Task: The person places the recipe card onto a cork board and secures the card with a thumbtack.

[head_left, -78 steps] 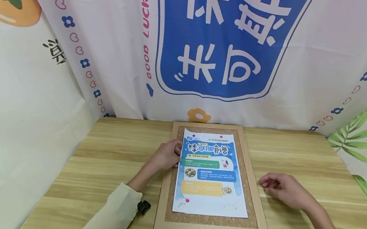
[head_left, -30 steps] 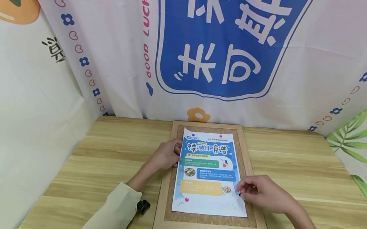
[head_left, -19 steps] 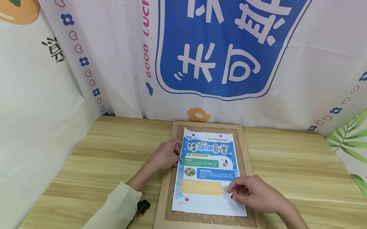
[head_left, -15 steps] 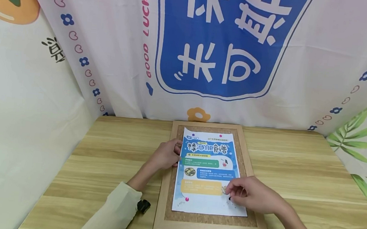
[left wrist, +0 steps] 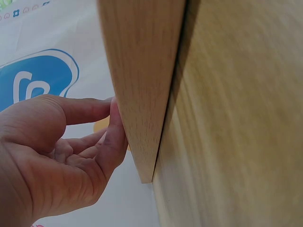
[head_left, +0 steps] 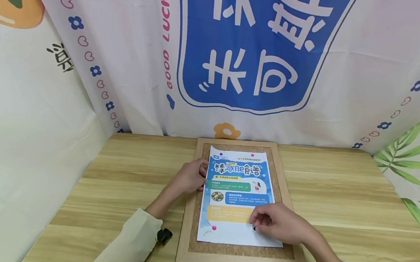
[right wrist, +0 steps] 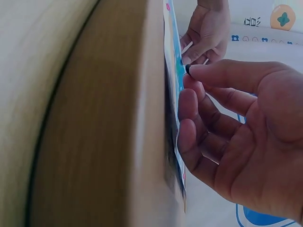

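Note:
A cork board (head_left: 240, 250) with a light wooden frame lies on the table, and a blue-and-white printed poster (head_left: 236, 236) covers most of its cork. Purple (head_left: 221, 154) and pink (head_left: 252, 155) pushpins sit in the poster's upper corners; another pink pushpin (head_left: 214, 228) is at its lower left. My left hand (head_left: 190, 177) reaches over the frame's left side and pinches the poster's left edge between thumb and forefinger. Over the poster's lower right part, my right hand (head_left: 280, 223) pinches a small black pushpin (right wrist: 188, 69) between thumb and forefinger, its other fingers curled.
The wood-grain table (head_left: 353, 210) extends to both sides of the board. Behind it hangs a printed curtain (head_left: 143, 79), close to the board's far edge. Black straps (head_left: 164, 236) circle the wrists over pale sleeves (head_left: 129, 240).
My right hand has moved left from the table beside the board to over the poster's lower right part, carrying the black pushpin. The left hand has stayed at the poster's left edge.

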Demonstrator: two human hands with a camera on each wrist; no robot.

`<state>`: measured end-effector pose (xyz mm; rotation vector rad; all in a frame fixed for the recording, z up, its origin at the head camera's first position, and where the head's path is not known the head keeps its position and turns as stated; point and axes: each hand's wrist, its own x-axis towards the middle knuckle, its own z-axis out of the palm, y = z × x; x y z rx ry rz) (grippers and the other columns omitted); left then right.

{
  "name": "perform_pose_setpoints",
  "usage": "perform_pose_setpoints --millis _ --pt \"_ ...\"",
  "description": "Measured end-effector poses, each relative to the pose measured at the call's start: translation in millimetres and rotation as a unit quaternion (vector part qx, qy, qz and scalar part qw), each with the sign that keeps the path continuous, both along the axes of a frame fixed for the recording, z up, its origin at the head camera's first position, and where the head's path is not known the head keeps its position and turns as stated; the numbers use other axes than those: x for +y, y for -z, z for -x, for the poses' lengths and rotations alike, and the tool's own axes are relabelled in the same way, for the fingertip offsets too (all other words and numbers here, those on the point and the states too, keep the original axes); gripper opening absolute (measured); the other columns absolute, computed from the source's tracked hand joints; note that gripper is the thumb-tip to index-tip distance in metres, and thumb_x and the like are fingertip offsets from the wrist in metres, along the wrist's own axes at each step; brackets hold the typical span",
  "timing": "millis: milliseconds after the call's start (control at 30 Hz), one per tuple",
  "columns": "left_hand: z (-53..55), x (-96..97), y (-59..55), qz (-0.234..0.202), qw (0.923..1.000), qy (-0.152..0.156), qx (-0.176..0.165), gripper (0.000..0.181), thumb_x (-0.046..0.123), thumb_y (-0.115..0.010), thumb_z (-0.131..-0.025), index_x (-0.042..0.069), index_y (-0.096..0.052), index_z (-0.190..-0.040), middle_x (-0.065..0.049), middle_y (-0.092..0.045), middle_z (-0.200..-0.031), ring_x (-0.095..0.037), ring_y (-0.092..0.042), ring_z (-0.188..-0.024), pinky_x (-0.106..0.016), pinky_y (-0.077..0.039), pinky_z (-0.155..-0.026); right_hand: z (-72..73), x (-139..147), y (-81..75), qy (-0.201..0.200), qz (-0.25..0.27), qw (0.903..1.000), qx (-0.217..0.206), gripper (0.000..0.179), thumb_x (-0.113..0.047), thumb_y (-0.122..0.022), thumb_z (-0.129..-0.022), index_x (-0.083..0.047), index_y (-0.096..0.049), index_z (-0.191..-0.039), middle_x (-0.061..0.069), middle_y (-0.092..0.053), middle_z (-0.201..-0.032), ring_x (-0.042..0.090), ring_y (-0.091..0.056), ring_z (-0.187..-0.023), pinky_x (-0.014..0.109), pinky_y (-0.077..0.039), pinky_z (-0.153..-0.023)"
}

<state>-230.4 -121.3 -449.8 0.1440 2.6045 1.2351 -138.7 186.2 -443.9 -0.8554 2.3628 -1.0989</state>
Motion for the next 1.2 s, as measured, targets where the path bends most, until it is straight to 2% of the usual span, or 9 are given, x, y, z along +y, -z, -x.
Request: perform_pose_setpoints --millis 467,1200 --pt "-1.0 0.0 -1.4 -0.002 1.0000 -0.001 0.003 0.055 -0.007 -0.071 -0.096 0.001 -0.056 -0.148 -0.014 -0.067 -0.109 -0.020 -0.068 -0.079 -0.025 -0.061 -0.061 0.8 -6.2 2.0 0.010 -0.009 0.9997 -0.019 0.008 -0.006 -0.072 -0.099 -0.012 -0.075 -0.101 -0.006 -0.068 -0.087 0.002 -0.058 -0.078 0.020 -0.054 -0.069" --pt "-2.4 -0.6 -0.3 -0.012 0.9999 0.006 0.005 0.052 -0.008 -0.070 -0.096 0.000 -0.056 -0.145 -0.014 -0.064 -0.108 -0.019 -0.067 -0.079 -0.024 -0.060 -0.061 2.4 -5.6 6.4 0.018 -0.017 0.9997 -0.004 0.007 -0.006 -0.073 -0.097 -0.012 -0.075 -0.100 -0.009 -0.066 -0.085 0.001 -0.057 -0.075 0.019 -0.052 -0.066"
